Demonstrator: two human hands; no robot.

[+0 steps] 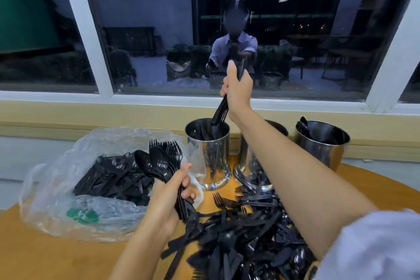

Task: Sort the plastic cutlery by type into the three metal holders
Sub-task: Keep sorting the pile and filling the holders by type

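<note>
Three shiny metal holders stand at the table's far side: a left holder (210, 161), a middle holder (246, 161) partly hidden behind my right forearm, and a right holder (322, 143) with black pieces leaning inside. My right hand (238, 93) grips a few black plastic knives (220, 113) whose tips dip into the left holder's mouth. My left hand (169, 195) holds a mixed bunch of black spoons and forks (159, 161), heads up. A loose heap of black cutlery (238, 238) covers the table in front of me.
A clear plastic bag (68, 177) at the left holds more black cutlery (113, 177) and something green. The round wooden table (45, 257) ends near a yellow wall ledge below a dark window that reflects a person.
</note>
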